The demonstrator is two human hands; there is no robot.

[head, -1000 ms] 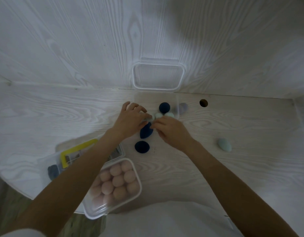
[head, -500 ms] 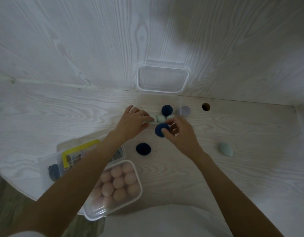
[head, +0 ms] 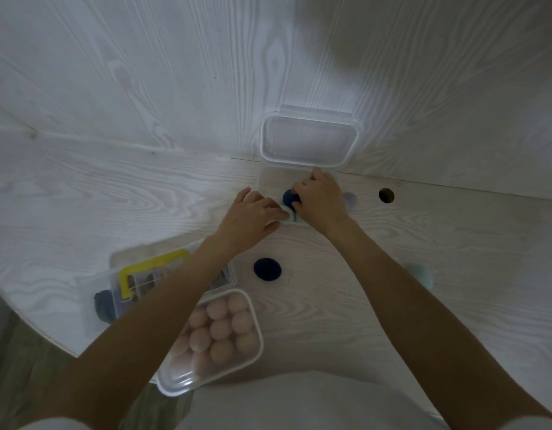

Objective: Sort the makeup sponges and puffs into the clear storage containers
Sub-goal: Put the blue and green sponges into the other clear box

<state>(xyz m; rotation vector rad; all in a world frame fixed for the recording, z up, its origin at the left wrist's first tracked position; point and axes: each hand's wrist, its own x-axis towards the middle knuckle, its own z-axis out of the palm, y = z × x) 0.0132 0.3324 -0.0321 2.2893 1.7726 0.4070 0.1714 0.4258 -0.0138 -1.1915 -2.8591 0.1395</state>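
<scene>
A clear container (head: 261,181) stands at the back of the table, with its open lid (head: 309,141) leaning on the wall. My right hand (head: 321,201) reaches into it and grips a navy sponge (head: 289,197) with curled fingers. It hides most of what lies inside. My left hand (head: 253,215) holds the container's near left corner, its thumb beside a pale sponge (head: 288,214). Another navy sponge (head: 267,269) lies on the table in front. A pale green sponge (head: 423,274) lies to the right, partly behind my right forearm.
A greyish sponge (head: 351,199) shows by the container's right wall. A clear box of pink sponges (head: 253,352) sits near the table's front edge. Beside it stands a box with a yellow handle (head: 150,268) and a dark puff (head: 102,305). A round hole (head: 386,195) is in the tabletop.
My right hand lifted a navy sponge off the table and carried it back into the clear container. My left hand stayed at the container's corner.
</scene>
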